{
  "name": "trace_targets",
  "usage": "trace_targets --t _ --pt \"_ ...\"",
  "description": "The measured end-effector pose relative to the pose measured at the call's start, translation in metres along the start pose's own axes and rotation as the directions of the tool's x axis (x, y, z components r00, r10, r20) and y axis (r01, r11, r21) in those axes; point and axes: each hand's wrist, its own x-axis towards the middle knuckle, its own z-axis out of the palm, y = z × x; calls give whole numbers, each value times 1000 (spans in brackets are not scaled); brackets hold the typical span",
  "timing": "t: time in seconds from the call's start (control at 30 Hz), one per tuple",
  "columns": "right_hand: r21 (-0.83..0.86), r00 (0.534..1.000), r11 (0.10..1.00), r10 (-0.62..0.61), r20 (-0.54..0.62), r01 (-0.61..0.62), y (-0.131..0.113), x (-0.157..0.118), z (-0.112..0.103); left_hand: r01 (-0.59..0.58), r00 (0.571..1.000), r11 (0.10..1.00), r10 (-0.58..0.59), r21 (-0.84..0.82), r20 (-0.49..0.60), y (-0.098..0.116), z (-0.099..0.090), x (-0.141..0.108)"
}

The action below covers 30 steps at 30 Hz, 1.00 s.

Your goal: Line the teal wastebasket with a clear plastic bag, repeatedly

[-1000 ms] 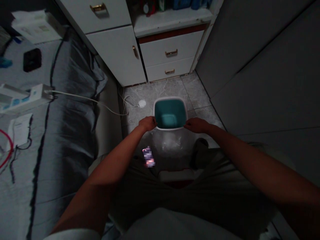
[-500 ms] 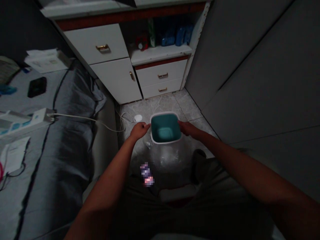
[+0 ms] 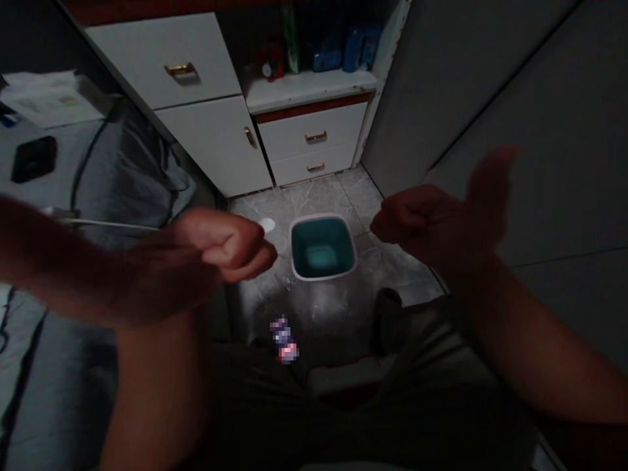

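Note:
A square bin [image 3: 321,277] with a white rim and teal inside stands on the tiled floor, between my hands and touching neither. My left hand [image 3: 226,247] is a closed fist left of the bin, holding nothing visible. My right hand [image 3: 422,222] is blurred by motion and curled shut to the right of the bin, also with nothing visible in it. The bin's lower body looks pale and translucent. A pixelated patch [image 3: 283,340] hides something below the bin.
White cabinets and drawers [image 3: 311,137] with brass handles stand ahead, with bottles on a shelf [image 3: 309,88]. A bed with a black phone [image 3: 34,159] and papers lies left. A grey wardrobe door [image 3: 490,98] closes off the right. A white cable end [image 3: 267,226] lies on the floor.
Both hands have left the bin's rim and moved outward and upward, curling into fists. The bin has not moved apart from the slight shift of my view.

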Motion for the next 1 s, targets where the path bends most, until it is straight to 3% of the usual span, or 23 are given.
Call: trace_targets --t 0.03,0.1,0.2,0.27,0.37,0.57,0.77,0.87,0.93,1.0 --pt "-11 1000 1000 18 -7 -18 -1 2 -1 26 998 998 -23 -58 50 -2 -2 5" --pt "-18 995 995 93 -46 -94 16 17 -14 91 990 957 -57 -277 128 -11 12 27" --pt "7 957 969 245 -157 -247 75 49 -51 192 981 795 -145 -576 127 -32 58 74" --pt "41 929 952 306 -210 -305 111 66 -78 224 975 717 -166 -661 151 -49 83 98" --pt "107 932 949 313 -183 -298 138 74 -105 211 974 679 -82 -703 213 -68 89 113" --pt "108 949 969 241 -205 -222 141 73 -106 135 977 698 25 -703 212 -71 68 103" --pt "-252 935 955 61 -349 -156 142 65 -87 -24 992 782 97 -623 84 -82 88 106" --pt "-557 938 794 48 -343 -244 150 54 -69 -105 987 890 148 -443 63 -100 107 105" --pt "-749 956 594 188 -226 -294 161 47 -55 -161 971 960 196 -229 138 -114 119 100" --pt "-861 916 421 383 -115 -284 174 40 -41 -217 944 976 203 28 260 -129 130 93"
